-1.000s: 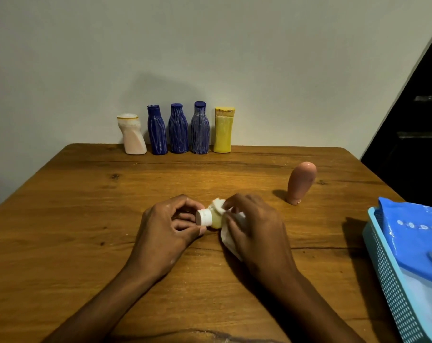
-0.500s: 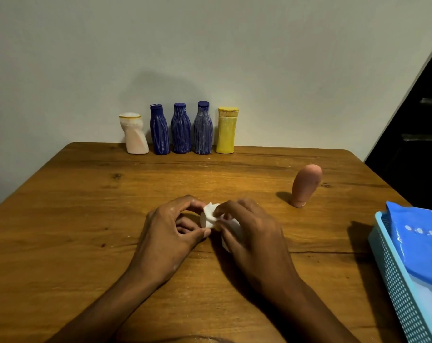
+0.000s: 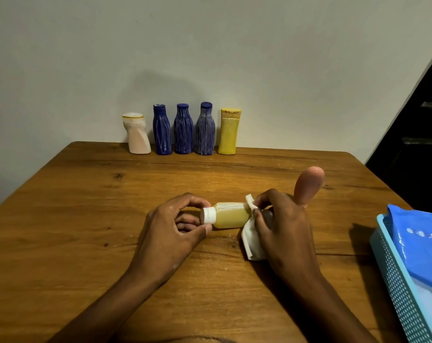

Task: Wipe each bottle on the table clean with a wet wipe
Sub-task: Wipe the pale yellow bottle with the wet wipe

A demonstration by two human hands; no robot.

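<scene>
Moved: wipe [image 3: 253,240] has slid off the cap [image 3: 209,215] toward the bottle's base, baring the pale yellow body.
Left hand [image 3: 169,233]: thumb and fingers pinch the white cap.
Small bottle [image 3: 226,215]: on its side near the table [image 3: 86,219] middle, cap pointing left.
Right hand [image 3: 283,225]: curled round the wipe, which wraps the bottle's base end (part hangs down onto the wood).
Far edge: white bottle [image 3: 136,134], three blue bottles [image 3: 183,129], yellow bottle [image 3: 229,131], upright in a row.
Pink bottle [image 3: 308,185]: upright just behind the right hand.
Right edge: blue basket [image 3: 398,288] holding a blue pack [image 3: 422,241].
</scene>
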